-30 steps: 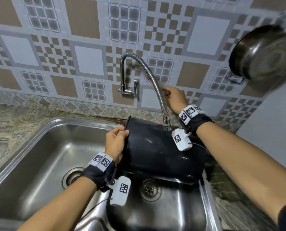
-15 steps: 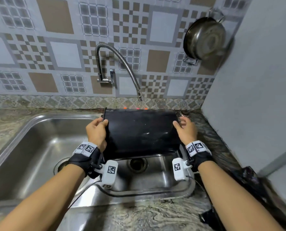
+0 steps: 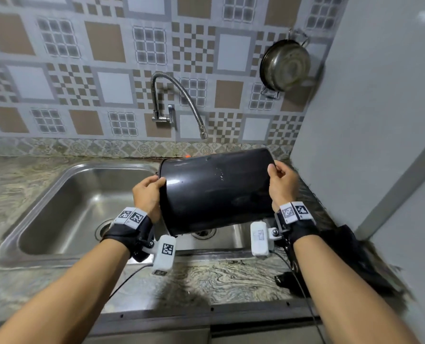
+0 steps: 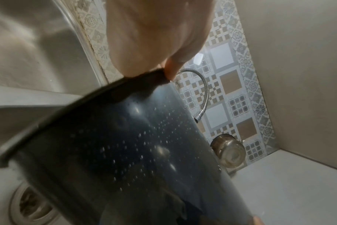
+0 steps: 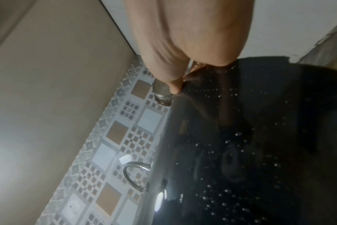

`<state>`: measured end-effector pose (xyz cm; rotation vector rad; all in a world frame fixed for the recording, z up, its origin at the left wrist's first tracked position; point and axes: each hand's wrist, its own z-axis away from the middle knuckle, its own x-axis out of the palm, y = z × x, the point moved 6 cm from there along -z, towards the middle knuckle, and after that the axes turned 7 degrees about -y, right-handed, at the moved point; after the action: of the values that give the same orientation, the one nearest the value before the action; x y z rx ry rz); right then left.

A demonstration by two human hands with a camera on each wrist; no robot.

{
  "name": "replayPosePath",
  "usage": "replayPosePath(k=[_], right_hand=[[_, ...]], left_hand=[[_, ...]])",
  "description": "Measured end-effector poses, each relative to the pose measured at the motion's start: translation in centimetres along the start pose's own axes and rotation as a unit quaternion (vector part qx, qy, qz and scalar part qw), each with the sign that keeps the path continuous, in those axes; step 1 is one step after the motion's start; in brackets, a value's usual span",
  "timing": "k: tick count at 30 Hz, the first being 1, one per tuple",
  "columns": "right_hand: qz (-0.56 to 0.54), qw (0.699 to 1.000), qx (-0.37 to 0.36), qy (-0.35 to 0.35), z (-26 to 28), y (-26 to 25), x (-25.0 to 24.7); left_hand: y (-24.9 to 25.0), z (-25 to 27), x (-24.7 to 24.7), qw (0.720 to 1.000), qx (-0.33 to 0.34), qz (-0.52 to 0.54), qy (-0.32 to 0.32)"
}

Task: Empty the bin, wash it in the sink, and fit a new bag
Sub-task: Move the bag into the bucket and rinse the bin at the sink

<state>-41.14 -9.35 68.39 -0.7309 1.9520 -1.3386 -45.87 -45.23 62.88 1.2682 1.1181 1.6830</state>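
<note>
A wet black bin (image 3: 216,189) lies on its side in the air above the right basin of the steel sink (image 3: 65,202), its mouth to the left. My left hand (image 3: 148,194) grips the rim at the mouth end (image 4: 144,79). At the base end my right hand (image 3: 282,184) holds the bin (image 5: 260,152). Water drops dot the bin's wall (image 4: 135,144). The bin hides the fingers behind it.
A flexible tap (image 3: 179,103) curves down from the tiled wall behind the bin, with no water visible from it. A steel pan (image 3: 284,65) hangs at the upper right. Black bag material (image 3: 350,256) lies on the marble counter (image 3: 219,279) beside the grey side wall (image 3: 370,120).
My right hand left the tap spout and took the bin's base end. The bin rose out of the basin toward me, and my view pulled back.
</note>
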Motion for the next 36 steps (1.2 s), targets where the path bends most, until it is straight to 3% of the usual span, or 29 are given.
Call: replayPosePath(k=[6, 15, 36], right_hand=[[0.078, 0.991, -0.106, 0.008, 0.4, -5.2, -2.2], [0.149, 0.954, -0.260, 0.032, 0.9, -11.6, -2.1], [0.158, 0.952, -0.258, 0.036, 2.0, -11.5, -1.1]], left_hand=[[0.0, 0.1, 0.2, 0.994, -0.057, -0.082, -0.035], [-1.6, 0.1, 1.8, 0.988, -0.106, -0.080, -0.076], [-2.9, -2.3, 1.5, 0.977, -0.141, -0.091, -0.132]])
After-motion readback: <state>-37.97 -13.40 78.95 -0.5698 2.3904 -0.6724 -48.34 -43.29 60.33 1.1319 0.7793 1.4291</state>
